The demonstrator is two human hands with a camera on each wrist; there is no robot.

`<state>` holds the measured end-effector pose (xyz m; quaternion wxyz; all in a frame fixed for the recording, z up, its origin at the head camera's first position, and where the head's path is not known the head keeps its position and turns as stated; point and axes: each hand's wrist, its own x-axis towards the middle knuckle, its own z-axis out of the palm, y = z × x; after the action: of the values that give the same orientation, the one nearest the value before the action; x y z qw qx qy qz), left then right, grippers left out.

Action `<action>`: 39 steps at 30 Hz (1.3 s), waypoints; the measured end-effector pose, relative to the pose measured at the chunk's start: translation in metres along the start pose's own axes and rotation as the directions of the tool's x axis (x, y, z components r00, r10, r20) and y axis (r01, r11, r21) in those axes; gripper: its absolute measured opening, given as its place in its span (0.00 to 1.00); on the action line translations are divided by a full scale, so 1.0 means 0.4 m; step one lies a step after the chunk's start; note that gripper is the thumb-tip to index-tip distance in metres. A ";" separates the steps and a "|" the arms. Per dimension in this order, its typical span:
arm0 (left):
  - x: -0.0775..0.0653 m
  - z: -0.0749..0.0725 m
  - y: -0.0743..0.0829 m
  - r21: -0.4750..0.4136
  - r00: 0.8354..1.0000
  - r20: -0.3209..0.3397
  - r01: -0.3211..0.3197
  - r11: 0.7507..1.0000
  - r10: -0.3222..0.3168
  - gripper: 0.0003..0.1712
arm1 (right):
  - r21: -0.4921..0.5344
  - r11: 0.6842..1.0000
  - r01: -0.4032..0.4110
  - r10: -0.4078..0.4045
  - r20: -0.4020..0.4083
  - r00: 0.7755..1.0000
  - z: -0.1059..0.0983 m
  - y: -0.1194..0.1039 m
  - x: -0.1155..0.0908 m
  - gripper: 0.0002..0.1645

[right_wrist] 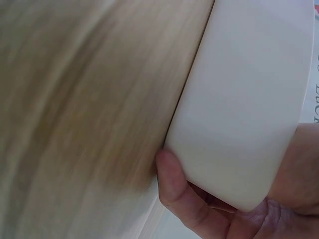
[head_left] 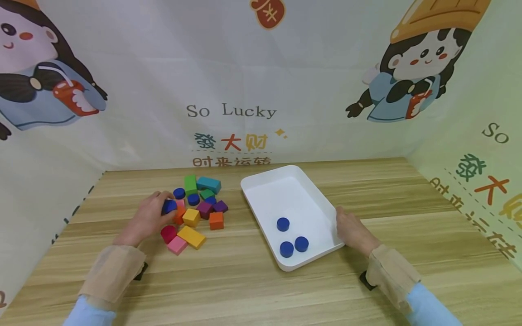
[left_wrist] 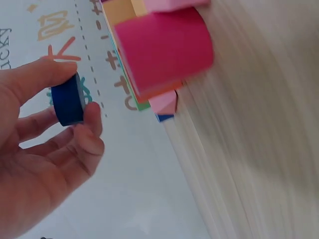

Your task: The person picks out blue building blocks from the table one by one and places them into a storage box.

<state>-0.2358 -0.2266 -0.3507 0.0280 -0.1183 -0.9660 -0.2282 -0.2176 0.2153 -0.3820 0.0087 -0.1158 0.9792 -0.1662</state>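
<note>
Left fingers curled — pinching blue disc.

White printed cloth backdrop, 11 o'clock in head view, reads "So Lucky", "發大财" and, cut off below, "时来运转". White cloth side panel, 3 o'clock: "So", "發大", edge-cropped "财", "时来运转".

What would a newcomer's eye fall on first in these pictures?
Probably the white tray just right of centre in the head view, with three blue discs lying in its near end. Next, the jumble of coloured blocks left of it, where one of the hands, the left hand, pinches another blue disc. Behind, large cartoon figures stand out on the pale backdrop.
</note>
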 end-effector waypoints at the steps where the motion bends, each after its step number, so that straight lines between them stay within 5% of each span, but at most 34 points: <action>1: 0.003 0.002 0.005 -0.005 1.000 -0.001 -0.005 1.000 0.005 0.23 | 0.003 1.000 -0.001 0.001 0.001 1.000 0.000 0.000 0.000 0.16; 18: 0.063 0.047 0.111 -0.032 0.978 -0.021 -0.207 0.978 0.207 0.20 | -0.003 1.000 0.008 -0.008 -0.009 1.000 0.001 0.001 0.002 0.14; 29: 0.091 0.094 0.161 -0.049 0.927 -0.084 -0.370 0.928 0.365 0.20 | 0.007 0.999 0.037 -0.037 -0.017 0.999 0.000 0.002 -0.001 0.14; 39: 0.106 0.130 0.204 -0.071 0.918 -0.064 -0.395 0.916 0.391 0.21 | 0.029 0.999 0.018 -0.018 -0.001 1.000 -0.002 -0.003 -0.003 0.14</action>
<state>-0.2571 -0.1234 -0.3573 0.0919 -0.3055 -0.9112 -0.2606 -0.2161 0.2149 -0.3807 0.0083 -0.1244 0.9756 -0.1807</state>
